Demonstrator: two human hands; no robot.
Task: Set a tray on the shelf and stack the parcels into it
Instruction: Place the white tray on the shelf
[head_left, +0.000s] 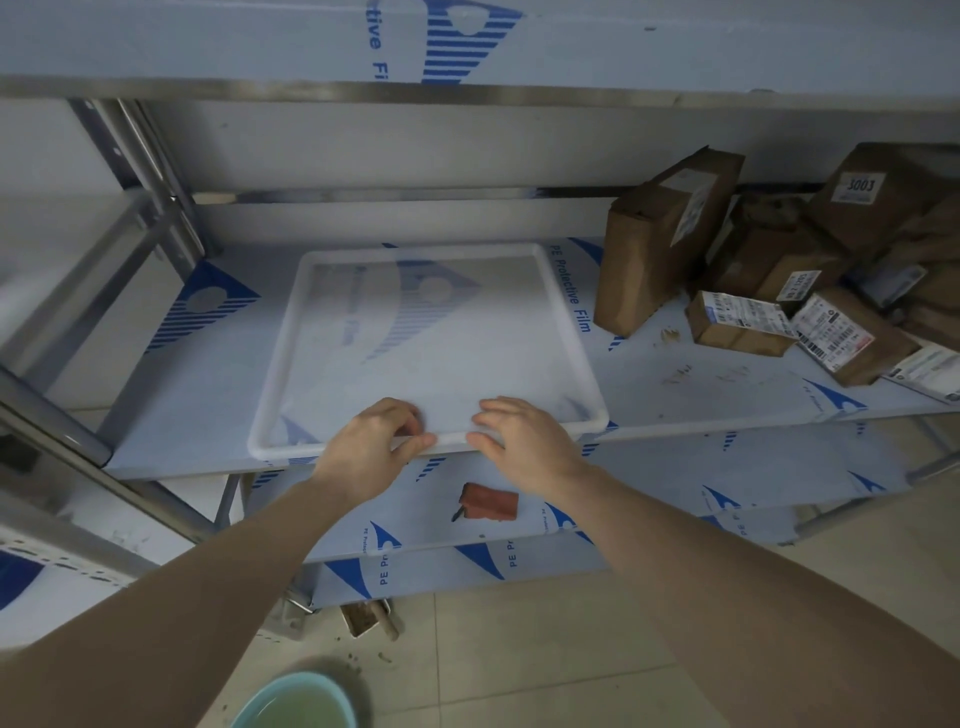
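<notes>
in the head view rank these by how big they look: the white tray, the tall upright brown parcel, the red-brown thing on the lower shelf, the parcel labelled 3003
1. white tray, clearly largest
2. tall upright brown parcel
3. parcel labelled 3003, cut off by the frame edge, so its rank against the tall parcel is unsure
4. red-brown thing on the lower shelf, smallest

A single head-worn wide-angle view looks forward and steeply down from standing height, close to a metal shelf (171, 415). It faces the rack front-on, with lower tiers and the tiled floor (545, 649) filling the bottom, edges bowed by the lens.
</notes>
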